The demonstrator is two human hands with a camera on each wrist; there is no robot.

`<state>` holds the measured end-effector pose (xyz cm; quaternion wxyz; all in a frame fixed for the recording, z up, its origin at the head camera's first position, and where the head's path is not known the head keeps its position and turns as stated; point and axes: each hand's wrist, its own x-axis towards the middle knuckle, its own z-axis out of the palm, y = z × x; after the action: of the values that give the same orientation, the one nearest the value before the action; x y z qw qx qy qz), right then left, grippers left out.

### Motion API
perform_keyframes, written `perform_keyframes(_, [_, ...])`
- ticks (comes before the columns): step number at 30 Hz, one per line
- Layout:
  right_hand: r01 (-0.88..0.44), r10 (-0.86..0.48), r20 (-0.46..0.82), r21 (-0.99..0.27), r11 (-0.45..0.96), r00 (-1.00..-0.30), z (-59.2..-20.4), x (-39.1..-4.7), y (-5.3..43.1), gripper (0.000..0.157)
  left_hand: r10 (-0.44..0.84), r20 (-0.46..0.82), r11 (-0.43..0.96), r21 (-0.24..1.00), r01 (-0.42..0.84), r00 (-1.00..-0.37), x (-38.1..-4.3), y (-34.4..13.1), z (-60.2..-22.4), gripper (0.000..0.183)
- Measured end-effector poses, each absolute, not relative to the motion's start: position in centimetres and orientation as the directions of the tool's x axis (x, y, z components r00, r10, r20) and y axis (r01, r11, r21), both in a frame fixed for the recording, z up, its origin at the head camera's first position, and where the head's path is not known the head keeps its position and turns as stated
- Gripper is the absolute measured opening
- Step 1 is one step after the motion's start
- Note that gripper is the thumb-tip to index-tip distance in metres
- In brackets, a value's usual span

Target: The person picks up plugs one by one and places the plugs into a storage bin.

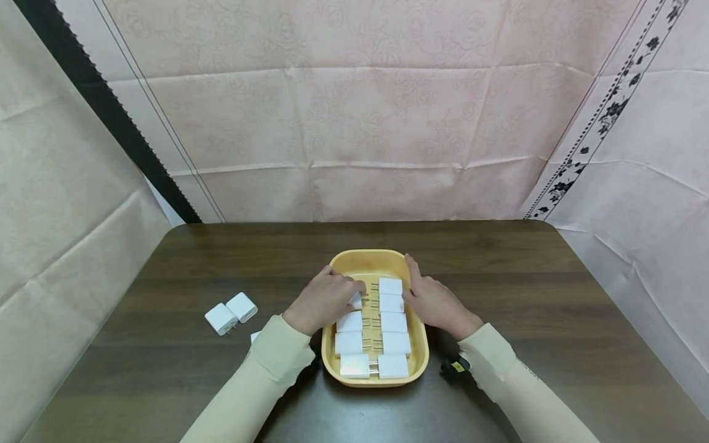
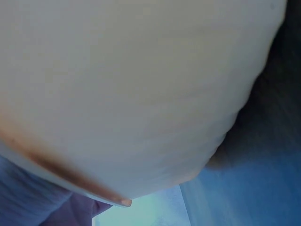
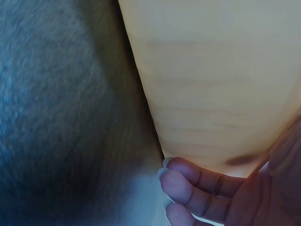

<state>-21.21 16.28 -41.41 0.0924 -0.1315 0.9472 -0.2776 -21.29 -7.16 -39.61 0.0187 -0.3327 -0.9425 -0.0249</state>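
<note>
A yellow tray point(image 1: 373, 383) holds two columns of white plug chargers point(image 1: 393, 343), their metal prongs pointing toward the middle. My left hand point(image 1: 327, 298) reaches over the tray's left rim, and its fingers pinch a white charger point(image 1: 356, 300) at the far end of the left column. That charger is partly covered by the hand. On the opposite side my right hand point(image 1: 437, 301) grips the right rim, thumb inside and fingers point(image 3: 178, 186) against the outer wall. The left wrist view is filled by the tray's pale side point(image 2: 141, 94), with no fingers clearly showing.
Two white chargers point(image 1: 220, 319) lie side by side on the brown table point(image 1: 166, 369), left of the tray. Another white piece point(image 1: 253, 336) peeks out behind the left sleeve. A black strap point(image 1: 454, 365) sits by the right wrist. Pale patterned cloth point(image 1: 388, 123) hangs behind the table.
</note>
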Motion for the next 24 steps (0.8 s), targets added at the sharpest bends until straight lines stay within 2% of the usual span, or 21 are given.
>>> perform_keyframes(9, [-0.185,-0.289,-0.108,-0.552,0.813,-0.951,-41.46,-21.22,16.21,0.075,0.626,0.024,0.778,0.046,0.626,-0.779,-21.29,-7.1,-39.61,0.029])
perform_keyframes(24, [-0.188,-0.294,-0.109,-0.553,0.811,-0.95,-41.43,-21.12,16.3,0.075,0.632,0.01,0.772,0.07,0.631,-0.775,-21.19,-7.21,-39.73,0.022])
